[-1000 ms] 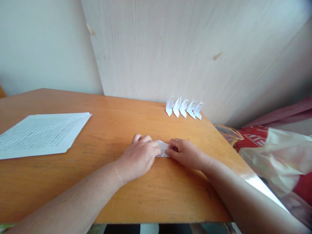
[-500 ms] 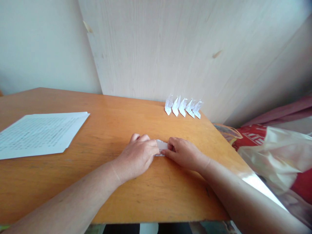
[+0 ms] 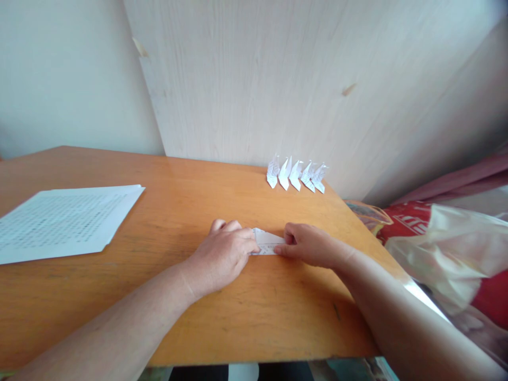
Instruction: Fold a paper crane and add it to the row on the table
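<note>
A small folded piece of white printed paper point(image 3: 266, 243) lies flat on the orange wooden table point(image 3: 170, 211). My left hand point(image 3: 224, 254) rests on its left end, fingers curled and pressing it down. My right hand point(image 3: 309, 246) presses its right end, fingers bent with the tips on the paper's edge. The middle strip of the paper shows between the two hands; its ends are hidden under my fingers.
A row of several folded paper pieces point(image 3: 296, 173) stands by the pale wooden board point(image 3: 278, 79) at the table's back. A stack of printed sheets point(image 3: 59, 219) lies at the left. A red bag with clear plastic point(image 3: 440, 248) sits off the right edge.
My right hand has slid to the right along the folded paper, so more of the paper shows between my hands. My left hand has stayed in place.
</note>
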Motion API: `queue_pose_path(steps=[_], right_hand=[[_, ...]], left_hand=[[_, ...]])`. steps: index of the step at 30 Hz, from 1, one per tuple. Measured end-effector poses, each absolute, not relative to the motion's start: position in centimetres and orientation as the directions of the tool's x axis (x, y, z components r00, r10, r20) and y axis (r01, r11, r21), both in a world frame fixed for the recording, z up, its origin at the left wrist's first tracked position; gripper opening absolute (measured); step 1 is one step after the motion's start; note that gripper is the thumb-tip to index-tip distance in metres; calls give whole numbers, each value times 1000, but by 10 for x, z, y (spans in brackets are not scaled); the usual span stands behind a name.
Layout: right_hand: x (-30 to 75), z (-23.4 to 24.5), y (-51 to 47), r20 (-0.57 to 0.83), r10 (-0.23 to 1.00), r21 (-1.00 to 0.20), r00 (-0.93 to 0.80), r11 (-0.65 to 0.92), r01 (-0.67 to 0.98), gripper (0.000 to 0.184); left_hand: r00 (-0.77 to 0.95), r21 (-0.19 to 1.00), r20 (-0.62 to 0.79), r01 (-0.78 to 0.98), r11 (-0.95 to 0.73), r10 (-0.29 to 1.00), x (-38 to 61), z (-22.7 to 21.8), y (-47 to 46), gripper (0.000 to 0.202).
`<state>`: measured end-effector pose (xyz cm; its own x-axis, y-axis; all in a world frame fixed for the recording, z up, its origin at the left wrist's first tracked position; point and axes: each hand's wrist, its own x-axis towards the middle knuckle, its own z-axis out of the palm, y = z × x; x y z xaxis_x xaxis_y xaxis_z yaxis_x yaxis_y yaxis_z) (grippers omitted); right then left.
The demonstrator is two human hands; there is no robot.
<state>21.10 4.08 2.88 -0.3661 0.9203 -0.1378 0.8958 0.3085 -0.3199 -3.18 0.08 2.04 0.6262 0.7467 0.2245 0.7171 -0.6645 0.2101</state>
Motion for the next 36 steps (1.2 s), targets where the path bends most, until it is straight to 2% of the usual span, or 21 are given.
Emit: queue_pose_path(steps=[7, 11, 16, 20, 22, 27, 30, 36], right_hand=[[221, 33, 40, -165, 914, -332, -371, 302, 893, 22], [225, 34, 39, -143, 903, -399, -405, 322, 859, 14], [217, 37, 31, 52, 901, -579, -431, 379, 722, 10], [207, 35, 24, 216, 859, -649, -465, 482, 589, 7], [203, 31, 22, 275, 800, -622, -533, 571, 536, 7], [194, 27, 14, 306, 581, -404, -754, 797, 450, 24], [192, 32, 9, 281, 559, -350, -780, 816, 459, 27], [191, 37, 1, 246, 553, -251, -796, 829, 499, 16]], left_hand=[[627, 219, 238, 710, -670, 742, -33, 18, 2, 29], [625, 221, 253, 706, -673, 739, -34, 16, 1, 29], [624, 219, 247, 709, -670, 741, -33, 15, 3, 28], [625, 205, 233, 717, -666, 745, -32, 16, 4, 28], [625, 196, 222, 723, -662, 748, -32, 17, 4, 28], [617, 212, 218, 727, -654, 756, -31, 17, 4, 27], [603, 242, 221, 728, -642, 767, -31, 17, 4, 26], [565, 309, 229, 730, -609, 793, -32, 17, 6, 19]])
